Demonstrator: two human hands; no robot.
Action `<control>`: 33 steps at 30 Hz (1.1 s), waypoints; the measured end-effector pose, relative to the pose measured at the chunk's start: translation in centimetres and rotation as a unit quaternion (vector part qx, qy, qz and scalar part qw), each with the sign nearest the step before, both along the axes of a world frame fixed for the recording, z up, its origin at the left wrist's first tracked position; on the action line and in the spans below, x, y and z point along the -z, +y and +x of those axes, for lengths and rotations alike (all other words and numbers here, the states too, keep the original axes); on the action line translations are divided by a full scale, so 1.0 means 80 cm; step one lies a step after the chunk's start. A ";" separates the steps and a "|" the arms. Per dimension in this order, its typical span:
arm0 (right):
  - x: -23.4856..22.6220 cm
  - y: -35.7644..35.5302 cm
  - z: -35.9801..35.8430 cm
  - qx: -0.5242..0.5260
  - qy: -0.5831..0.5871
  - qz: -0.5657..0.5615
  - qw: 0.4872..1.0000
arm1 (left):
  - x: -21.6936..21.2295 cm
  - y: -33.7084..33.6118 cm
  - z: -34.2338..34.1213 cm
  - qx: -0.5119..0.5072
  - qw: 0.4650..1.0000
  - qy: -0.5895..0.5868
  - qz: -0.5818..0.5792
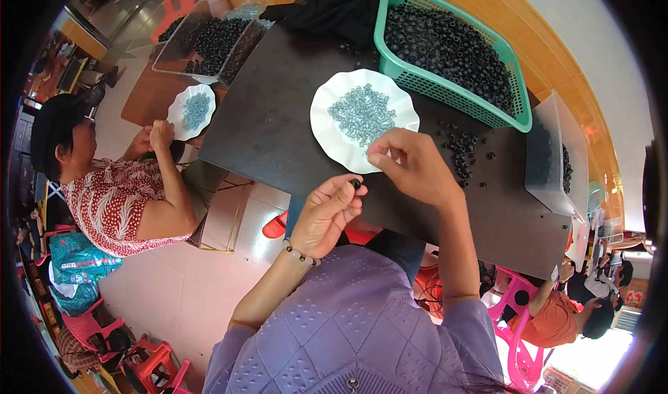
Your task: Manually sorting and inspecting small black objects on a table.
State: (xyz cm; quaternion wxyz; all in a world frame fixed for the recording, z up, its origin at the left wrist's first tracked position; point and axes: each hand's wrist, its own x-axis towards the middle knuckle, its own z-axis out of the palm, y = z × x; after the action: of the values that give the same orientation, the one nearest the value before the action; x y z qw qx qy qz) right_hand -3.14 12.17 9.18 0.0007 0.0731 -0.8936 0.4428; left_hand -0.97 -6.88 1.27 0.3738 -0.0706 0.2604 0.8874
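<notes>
My left hand [327, 213] pinches a small black ring-shaped part [356, 184] between thumb and fingertips, just off the near edge of the dark table [278, 115]. My right hand [410, 164] hovers at the near rim of a white scalloped plate [327, 115] heaped with small silvery screws [362, 113]; its fingertips are pinched together, and whether a screw is in them is too small to tell. A scatter of loose black parts [463, 147] lies on the table just right of that hand.
A green basket [459, 95] full of black parts stands at the table's far side, a clear bin [553, 157] at its right. A seated person [125, 192] works at left with another white plate [191, 111] and clear bins [209, 39]. Red stools [149, 366] stand below.
</notes>
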 end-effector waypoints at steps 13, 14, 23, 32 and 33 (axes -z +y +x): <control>-0.024 0.009 0.045 -0.043 -0.119 -0.121 0.985 | 0.001 0.007 0.001 0.005 0.996 0.082 -0.041; -0.024 0.009 0.046 -0.046 -0.115 -0.116 0.986 | 0.000 0.007 0.001 0.006 0.996 0.082 -0.042; -0.019 0.003 0.055 -0.023 -0.085 -0.068 0.994 | 0.003 0.011 0.004 -0.001 0.992 0.110 -0.066; -0.011 -0.010 0.073 0.070 -0.078 -0.094 0.990 | 0.007 0.016 0.010 0.034 0.998 0.043 -0.008; -0.011 -0.007 0.074 0.057 -0.118 -0.139 0.982 | 0.009 0.015 0.010 0.045 0.998 0.048 0.009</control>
State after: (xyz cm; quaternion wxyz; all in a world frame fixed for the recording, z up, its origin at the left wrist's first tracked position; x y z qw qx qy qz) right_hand 2.77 11.59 10.03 -0.0691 -0.0318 -0.8201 0.5672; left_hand -0.16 -5.68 0.55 0.4007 -0.0124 0.2729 0.8745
